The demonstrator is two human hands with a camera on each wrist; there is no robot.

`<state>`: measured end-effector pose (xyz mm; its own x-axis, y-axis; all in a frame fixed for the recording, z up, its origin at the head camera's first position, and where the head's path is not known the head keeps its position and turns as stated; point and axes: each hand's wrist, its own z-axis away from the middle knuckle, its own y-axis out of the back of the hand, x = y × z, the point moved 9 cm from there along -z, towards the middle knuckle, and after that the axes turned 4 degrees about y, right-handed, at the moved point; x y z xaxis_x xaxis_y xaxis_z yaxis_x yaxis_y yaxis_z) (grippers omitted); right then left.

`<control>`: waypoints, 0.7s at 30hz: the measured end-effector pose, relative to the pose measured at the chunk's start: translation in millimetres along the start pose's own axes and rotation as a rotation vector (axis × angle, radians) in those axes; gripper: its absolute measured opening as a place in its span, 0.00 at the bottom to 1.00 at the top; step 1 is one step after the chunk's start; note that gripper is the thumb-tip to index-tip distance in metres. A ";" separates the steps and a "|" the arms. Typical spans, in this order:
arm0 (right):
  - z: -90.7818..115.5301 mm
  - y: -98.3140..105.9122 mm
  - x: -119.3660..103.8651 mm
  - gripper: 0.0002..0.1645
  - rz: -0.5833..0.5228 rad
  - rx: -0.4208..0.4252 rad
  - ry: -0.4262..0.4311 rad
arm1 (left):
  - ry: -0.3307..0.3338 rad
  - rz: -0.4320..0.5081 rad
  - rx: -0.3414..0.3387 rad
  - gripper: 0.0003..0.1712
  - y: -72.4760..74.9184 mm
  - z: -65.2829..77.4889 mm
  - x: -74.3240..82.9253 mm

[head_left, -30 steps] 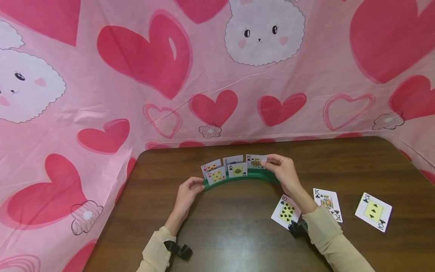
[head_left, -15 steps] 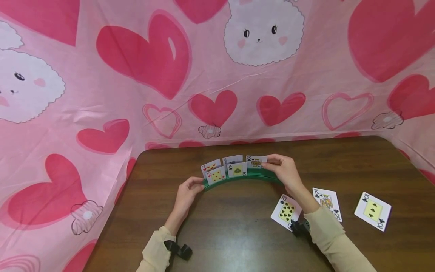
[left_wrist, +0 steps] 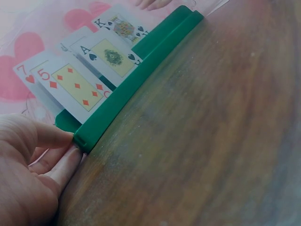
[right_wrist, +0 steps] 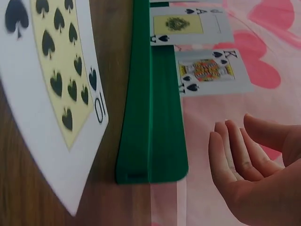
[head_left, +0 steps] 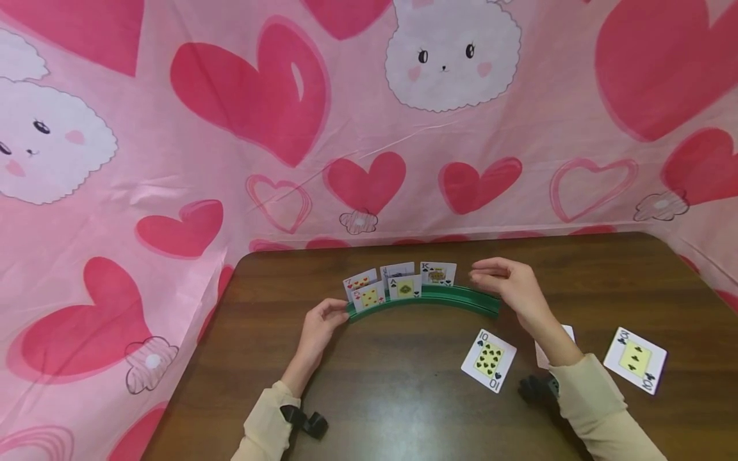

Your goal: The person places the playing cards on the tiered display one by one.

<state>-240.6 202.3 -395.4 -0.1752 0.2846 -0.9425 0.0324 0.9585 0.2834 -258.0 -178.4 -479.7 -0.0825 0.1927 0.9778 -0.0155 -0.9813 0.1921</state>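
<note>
A curved green card holder (head_left: pixel 474 298) stands on the table with playing cards upright in it. My left hand (head_left: pixel 314 330) pinches its left end between thumb and fingers. In the front slot are the five of diamonds (left_wrist: pixel 75 86) and the ace of spades (left_wrist: pixel 109 57). Behind them stand the seven of hearts (head_left: pixel 360 279), a mostly covered card (head_left: pixel 398 269) and, farthest right, the king of spades (head_left: pixel 438 273). My right hand (head_left: pixel 516 294) hovers right of that king, apart from it, fingers loosely bent and holding nothing.
The ten of spades (head_left: pixel 489 360) lies face up before the holder's right end. A card (head_left: pixel 567 331) lies mostly hidden beneath my right forearm. Farther right is a three of clubs (head_left: pixel 636 360). A pink heart-patterned cloth (head_left: pixel 357 115) hangs behind the table (head_left: pixel 392 384).
My right hand has let go of the king of spades and moved right, baring the holder's right end. The king stays upright in the holder. My left hand keeps its grip.
</note>
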 end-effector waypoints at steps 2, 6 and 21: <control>2.8 4.5 2.1 0.27 0.016 -0.017 -0.003 | 0.003 0.000 -0.005 0.12 -1.0 -1.6 -1.0; 11.2 7.3 9.2 0.25 0.039 -0.090 -0.027 | 0.001 -0.008 -0.013 0.12 -2.1 -2.5 -0.8; 31.1 -16.0 34.6 0.16 0.208 -0.515 -0.008 | -0.008 0.006 0.002 0.12 0.3 1.7 1.3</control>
<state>-216.6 197.4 -438.0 -0.2093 0.4690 -0.8580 -0.4196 0.7495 0.5120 -256.4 -178.5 -478.3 -0.0748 0.1865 0.9796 -0.0130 -0.9825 0.1860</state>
